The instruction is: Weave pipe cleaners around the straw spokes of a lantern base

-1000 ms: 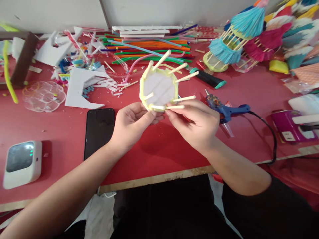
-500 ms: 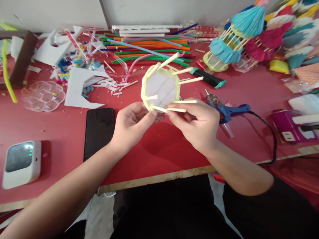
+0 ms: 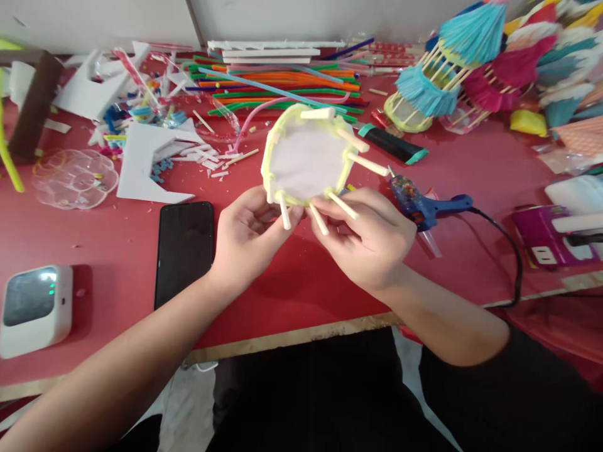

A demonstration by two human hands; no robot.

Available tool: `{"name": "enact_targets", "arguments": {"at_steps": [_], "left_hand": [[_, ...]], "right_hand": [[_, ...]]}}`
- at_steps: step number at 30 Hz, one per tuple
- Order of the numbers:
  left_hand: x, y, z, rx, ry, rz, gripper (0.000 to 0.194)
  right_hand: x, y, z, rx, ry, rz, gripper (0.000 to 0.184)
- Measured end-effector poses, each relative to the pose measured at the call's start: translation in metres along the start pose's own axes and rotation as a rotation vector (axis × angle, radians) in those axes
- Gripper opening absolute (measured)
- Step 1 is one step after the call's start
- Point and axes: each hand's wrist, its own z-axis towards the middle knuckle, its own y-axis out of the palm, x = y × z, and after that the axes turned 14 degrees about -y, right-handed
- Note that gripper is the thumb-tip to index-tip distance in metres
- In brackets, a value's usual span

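Both hands hold up a round white disc (image 3: 308,157) with a pale yellow rim and several short wooden sticks standing out from its edge. The disc's flat face is tilted toward me, above the red table. My left hand (image 3: 254,229) pinches the rim at its lower left, thumb near one stick. At the lower right, my right hand (image 3: 365,235) grips the rim beside two sticks, its fingertips partly hidden behind the disc. A blue glue gun (image 3: 419,204) lies just right of my right hand.
A black phone (image 3: 184,251) lies left of my left hand, with a white device (image 3: 36,311) farther left. Behind are pipe cleaners (image 3: 282,85), foam scraps (image 3: 141,163) and a cutter (image 3: 393,143). A blue-fringed stick model (image 3: 426,94) stands back right. The glue gun's cord (image 3: 516,251) runs to the table edge.
The disc has been turned and tilted in my hands, so its face shows more fully and its sticks point more toward me and downward. Both hands keep their hold.
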Motion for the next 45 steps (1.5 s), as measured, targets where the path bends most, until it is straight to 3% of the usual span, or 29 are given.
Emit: {"name": "enact_targets", "arguments": {"at_steps": [9, 18, 25, 45], "left_hand": [[-0.001, 0.0, 0.003, -0.057, -0.016, -0.059, 0.027], [-0.004, -0.003, 0.005, -0.098, -0.009, -0.073, 0.021], [-0.01, -0.003, 0.009, -0.14, 0.099, -0.115, 0.019], [-0.011, -0.003, 0.011, -0.123, 0.042, -0.175, 0.022]], "right_hand": [[0.001, 0.002, -0.001, 0.021, -0.097, -0.106, 0.011], [0.002, 0.002, -0.001, 0.034, -0.081, -0.027, 0.013], [0.002, 0.005, -0.003, 0.063, -0.081, -0.021, 0.012], [0.002, 0.006, -0.002, 0.047, 0.003, 0.051, 0.016]]}}
